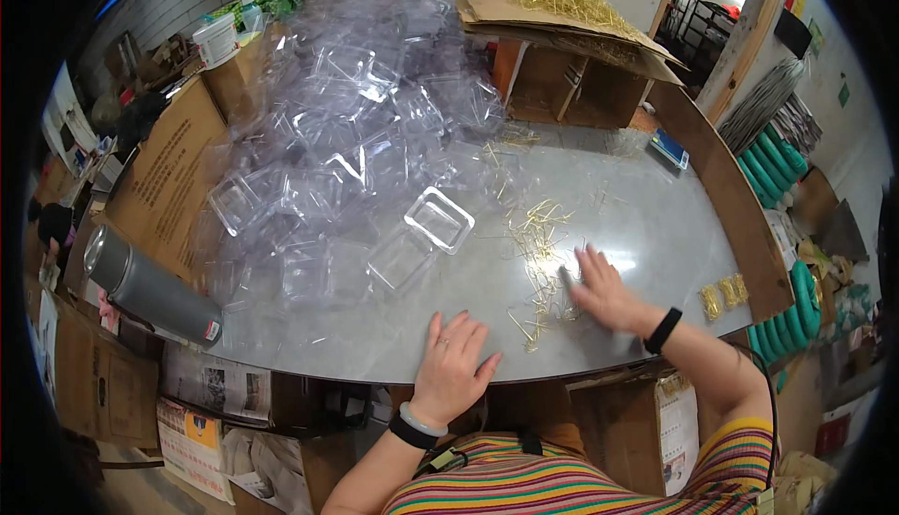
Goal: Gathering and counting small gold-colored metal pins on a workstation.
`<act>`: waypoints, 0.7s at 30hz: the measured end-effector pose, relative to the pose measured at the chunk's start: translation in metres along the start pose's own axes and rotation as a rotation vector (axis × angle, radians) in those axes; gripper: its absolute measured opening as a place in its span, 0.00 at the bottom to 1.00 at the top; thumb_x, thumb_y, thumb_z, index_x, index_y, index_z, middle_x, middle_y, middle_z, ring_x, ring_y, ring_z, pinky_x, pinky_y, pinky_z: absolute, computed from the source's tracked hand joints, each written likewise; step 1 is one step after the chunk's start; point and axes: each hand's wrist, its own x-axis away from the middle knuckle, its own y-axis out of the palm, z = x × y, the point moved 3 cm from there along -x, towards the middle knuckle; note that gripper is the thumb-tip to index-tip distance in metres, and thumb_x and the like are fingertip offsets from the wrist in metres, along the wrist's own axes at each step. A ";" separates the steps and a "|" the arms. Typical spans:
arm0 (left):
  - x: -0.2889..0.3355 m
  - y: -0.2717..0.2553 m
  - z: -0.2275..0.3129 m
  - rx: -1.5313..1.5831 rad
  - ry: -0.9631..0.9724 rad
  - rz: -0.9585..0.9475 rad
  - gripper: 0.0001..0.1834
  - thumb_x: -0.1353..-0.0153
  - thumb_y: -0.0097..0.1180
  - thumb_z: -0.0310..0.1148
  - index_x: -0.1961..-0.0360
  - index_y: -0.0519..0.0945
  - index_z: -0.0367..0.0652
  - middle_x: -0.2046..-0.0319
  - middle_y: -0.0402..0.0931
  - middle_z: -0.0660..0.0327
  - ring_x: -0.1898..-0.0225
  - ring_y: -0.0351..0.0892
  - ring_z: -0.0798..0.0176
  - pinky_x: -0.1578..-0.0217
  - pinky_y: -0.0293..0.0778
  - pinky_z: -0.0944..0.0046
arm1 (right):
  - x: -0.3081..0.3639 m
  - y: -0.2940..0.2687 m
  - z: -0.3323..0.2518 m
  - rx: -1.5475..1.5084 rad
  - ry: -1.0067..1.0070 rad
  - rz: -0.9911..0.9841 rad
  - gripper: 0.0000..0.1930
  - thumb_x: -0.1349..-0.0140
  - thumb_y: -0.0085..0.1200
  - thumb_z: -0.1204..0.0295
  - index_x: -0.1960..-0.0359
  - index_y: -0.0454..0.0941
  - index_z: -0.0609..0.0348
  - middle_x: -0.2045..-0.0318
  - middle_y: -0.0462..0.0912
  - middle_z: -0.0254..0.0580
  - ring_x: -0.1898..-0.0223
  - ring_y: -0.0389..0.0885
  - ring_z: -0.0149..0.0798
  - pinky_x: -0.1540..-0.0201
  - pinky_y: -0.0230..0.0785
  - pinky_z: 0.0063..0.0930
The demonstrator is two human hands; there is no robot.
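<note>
My left hand (452, 365) rests flat at the near edge of the grey tabletop (646, 225), its fingers stretched out and nothing in it. Over the table to its right is my right hand (606, 295), slightly blurred, with fingers spread. It is beside a loose scatter of thin gold-coloured metal pins or hooks (538, 234); their exact kind is too small to tell. A small dark piece (565, 276) shows by its fingers, and I cannot make out what it is. Ahead of my left hand lies an open clear plastic clamshell box (438, 220), its two halves unfolded.
A tall heap of clear plastic boxes (346, 140) covers the table's left and back. A grey cylindrical flask (150, 286) leans at the left edge. Small gold bundles (724, 297) lie at right, inside a cardboard rim (740, 206). More gold pieces (576, 5) top a cardboard shelf (599, 84).
</note>
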 end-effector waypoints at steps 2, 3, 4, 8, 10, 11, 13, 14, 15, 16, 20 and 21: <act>-0.003 -0.002 0.005 -0.026 0.080 -0.062 0.27 0.41 0.65 0.35 0.43 0.75 0.35 0.47 0.77 0.53 0.40 0.73 0.45 0.33 0.59 0.37 | 0.026 0.016 -0.026 0.096 -0.174 -0.024 0.43 0.30 0.43 0.40 0.23 0.48 0.54 0.23 0.46 0.61 0.24 0.42 0.71 0.25 0.37 0.61; -0.002 -0.003 0.008 -0.039 0.123 -0.101 0.28 0.41 0.65 0.35 0.41 0.74 0.36 0.46 0.78 0.54 0.39 0.72 0.46 0.33 0.59 0.37 | 0.037 0.025 -0.041 0.138 -0.256 -0.036 0.43 0.30 0.43 0.39 0.23 0.50 0.54 0.23 0.47 0.61 0.24 0.42 0.71 0.25 0.38 0.62; -0.003 -0.005 0.009 -0.014 0.124 -0.111 0.28 0.40 0.63 0.34 0.40 0.73 0.36 0.46 0.78 0.54 0.39 0.72 0.46 0.33 0.58 0.38 | 0.045 0.029 -0.058 0.195 -0.298 -0.002 0.42 0.30 0.43 0.40 0.24 0.51 0.54 0.24 0.49 0.60 0.24 0.43 0.70 0.25 0.39 0.62; 0.001 -0.006 0.005 0.082 0.113 -0.124 0.30 0.38 0.60 0.30 0.35 0.68 0.37 0.46 0.78 0.54 0.40 0.73 0.47 0.32 0.59 0.39 | 0.051 0.049 -0.106 0.304 -0.452 0.094 0.36 0.28 0.43 0.45 0.26 0.58 0.55 0.25 0.54 0.56 0.25 0.48 0.67 0.25 0.41 0.61; 0.004 -0.004 0.001 0.114 0.097 -0.108 0.30 0.38 0.60 0.28 0.35 0.68 0.37 0.45 0.76 0.52 0.40 0.73 0.46 0.32 0.60 0.40 | 0.050 0.050 -0.110 0.167 -0.531 0.143 0.29 0.28 0.49 0.57 0.30 0.63 0.57 0.27 0.58 0.54 0.25 0.52 0.63 0.25 0.43 0.59; 0.006 -0.003 -0.001 0.119 0.075 -0.099 0.30 0.39 0.60 0.27 0.35 0.68 0.37 0.45 0.75 0.51 0.41 0.73 0.45 0.32 0.60 0.40 | 0.046 0.053 -0.106 0.104 -0.580 0.123 0.28 0.29 0.51 0.59 0.31 0.64 0.57 0.28 0.59 0.54 0.26 0.52 0.62 0.25 0.44 0.58; 0.006 -0.003 -0.002 0.156 0.056 -0.098 0.30 0.40 0.61 0.26 0.35 0.68 0.37 0.44 0.73 0.50 0.41 0.72 0.43 0.33 0.61 0.41 | 0.044 0.051 -0.084 -0.006 -0.658 0.085 0.27 0.32 0.55 0.63 0.33 0.65 0.58 0.29 0.60 0.54 0.26 0.53 0.62 0.25 0.45 0.58; 0.006 -0.003 -0.003 0.176 0.047 -0.105 0.30 0.40 0.61 0.26 0.36 0.68 0.38 0.43 0.72 0.49 0.41 0.72 0.43 0.33 0.62 0.41 | 0.046 0.042 -0.081 -0.001 -0.658 0.067 0.25 0.34 0.57 0.68 0.36 0.67 0.59 0.31 0.62 0.55 0.27 0.55 0.62 0.25 0.47 0.57; 0.006 -0.003 -0.004 0.195 0.039 -0.111 0.31 0.41 0.62 0.25 0.36 0.69 0.38 0.43 0.71 0.48 0.41 0.72 0.42 0.33 0.62 0.41 | 0.050 0.037 -0.078 -0.005 -0.625 0.107 0.25 0.33 0.57 0.68 0.36 0.67 0.59 0.31 0.62 0.55 0.27 0.55 0.62 0.25 0.47 0.56; 0.006 -0.003 -0.004 0.199 0.032 -0.112 0.31 0.41 0.62 0.25 0.36 0.69 0.38 0.43 0.71 0.48 0.41 0.71 0.41 0.33 0.62 0.41 | 0.053 0.033 -0.074 -0.008 -0.593 0.146 0.25 0.33 0.56 0.68 0.36 0.67 0.60 0.31 0.62 0.56 0.27 0.55 0.62 0.25 0.48 0.56; 0.003 -0.003 -0.004 0.197 0.028 -0.128 0.32 0.42 0.64 0.27 0.36 0.69 0.37 0.41 0.69 0.47 0.38 0.69 0.40 0.32 0.62 0.42 | 0.063 0.031 -0.083 0.092 -0.332 0.337 0.24 0.31 0.53 0.68 0.34 0.67 0.59 0.30 0.62 0.56 0.27 0.56 0.61 0.25 0.48 0.53; 0.003 -0.004 -0.003 0.192 0.033 -0.134 0.32 0.42 0.65 0.27 0.36 0.69 0.37 0.40 0.69 0.47 0.37 0.68 0.39 0.32 0.61 0.42 | 0.063 0.034 -0.087 0.085 -0.398 0.277 0.25 0.30 0.53 0.68 0.33 0.67 0.59 0.30 0.62 0.56 0.27 0.56 0.61 0.25 0.48 0.53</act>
